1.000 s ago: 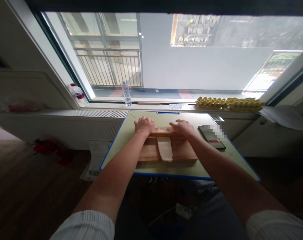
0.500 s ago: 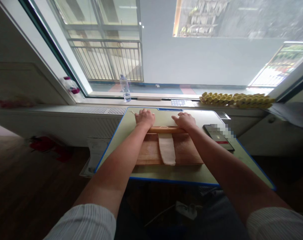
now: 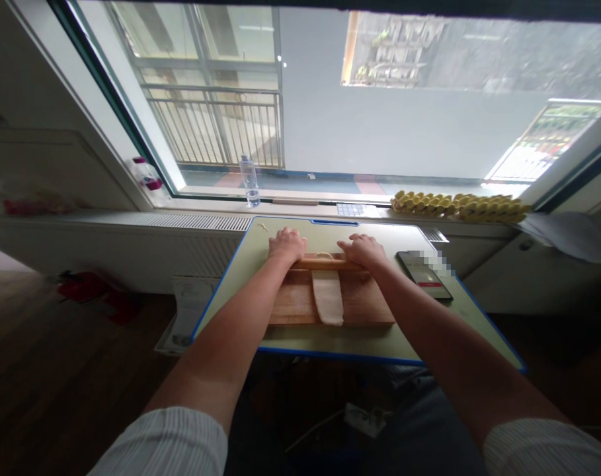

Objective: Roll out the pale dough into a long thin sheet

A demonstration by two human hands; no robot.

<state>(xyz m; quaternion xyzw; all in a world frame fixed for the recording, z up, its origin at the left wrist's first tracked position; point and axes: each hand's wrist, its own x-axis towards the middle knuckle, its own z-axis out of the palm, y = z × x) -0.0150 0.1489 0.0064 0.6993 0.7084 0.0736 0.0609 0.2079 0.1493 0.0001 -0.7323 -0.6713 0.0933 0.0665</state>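
The head camera looks forward and down over the hands (image 3: 287,244) toward a window (image 3: 313,122).

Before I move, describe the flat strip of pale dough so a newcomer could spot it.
On the pale green, blue-edged table, find the rectangular brown wooden board. The long, flat dough strip lies front to back on it, passing under the round wooden rolling pin. Its pale cream colour sets it apart from the browner board and pin.
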